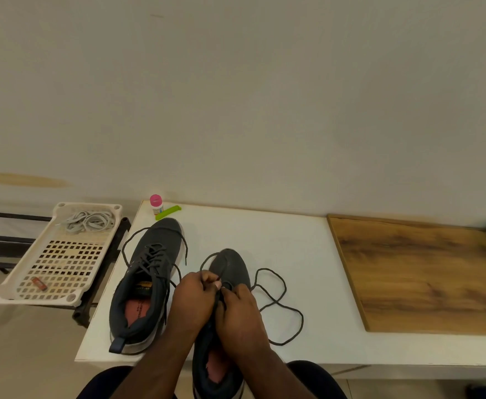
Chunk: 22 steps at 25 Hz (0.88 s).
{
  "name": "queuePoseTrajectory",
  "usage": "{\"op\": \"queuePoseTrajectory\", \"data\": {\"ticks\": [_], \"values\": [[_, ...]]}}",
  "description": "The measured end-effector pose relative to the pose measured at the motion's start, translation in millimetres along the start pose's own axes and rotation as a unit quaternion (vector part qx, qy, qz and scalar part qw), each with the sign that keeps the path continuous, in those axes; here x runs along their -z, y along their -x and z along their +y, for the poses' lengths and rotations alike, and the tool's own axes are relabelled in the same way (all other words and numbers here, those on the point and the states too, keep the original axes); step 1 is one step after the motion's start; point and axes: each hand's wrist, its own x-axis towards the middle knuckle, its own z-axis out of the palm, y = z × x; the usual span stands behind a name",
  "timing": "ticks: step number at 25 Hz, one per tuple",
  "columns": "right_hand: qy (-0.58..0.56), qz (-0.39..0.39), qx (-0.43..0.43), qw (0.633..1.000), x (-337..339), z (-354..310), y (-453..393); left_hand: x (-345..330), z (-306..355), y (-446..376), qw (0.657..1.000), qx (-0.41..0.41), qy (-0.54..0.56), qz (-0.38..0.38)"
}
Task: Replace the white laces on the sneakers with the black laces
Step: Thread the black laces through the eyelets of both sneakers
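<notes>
Here, low in the centre of the frame, my left hand (191,298) and right hand (240,309) met over the near sneaker (230,269), whose toe pointed up the frame while its heel hung past the front edge of the white desk (264,234). The fingers (207,279) of my left hand were curled and pinched the black lace (276,303) just above the eyelets; the fingers of my right hand were bent down against the tongue beside them, and I could not tell whether they gripped the lace or only pressed the shoe. The free length of that lace trailed in loose loops over the desk to the right of the shoe. To the left of centre lay the second sneaker (146,280), already threaded with a dark lace, its ends untied and spread around it. In the left of the frame a cream perforated tray (63,266) rested on a dark rack, with the white laces (89,221) bundled at its far end and a small orange item near its front corner. At the back of the desk stood a pink-capped bottle (156,203) touching a green strip (168,212). A wooden board (420,275) covered the right of the desk.
</notes>
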Motion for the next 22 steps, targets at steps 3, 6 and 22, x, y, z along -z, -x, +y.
{"op": "queuePoseTrajectory", "data": {"ticks": [3, 6, 22], "values": [[-0.005, 0.001, 0.000, 1.000, 0.6, 1.5, -0.6, 6.5, 20.7, 1.2, 0.992, -0.054, 0.067, 0.097], [0.000, -0.004, -0.005, 1.000, -1.3, 3.1, -1.7, 11.5, 26.2, 3.1, 0.983, -0.087, 0.082, 0.136], [-0.015, -0.004, -0.011, 1.000, -7.8, 4.8, -3.3, -6.3, 15.5, -1.7, 0.998, -0.044, -0.006, 0.046]]}}
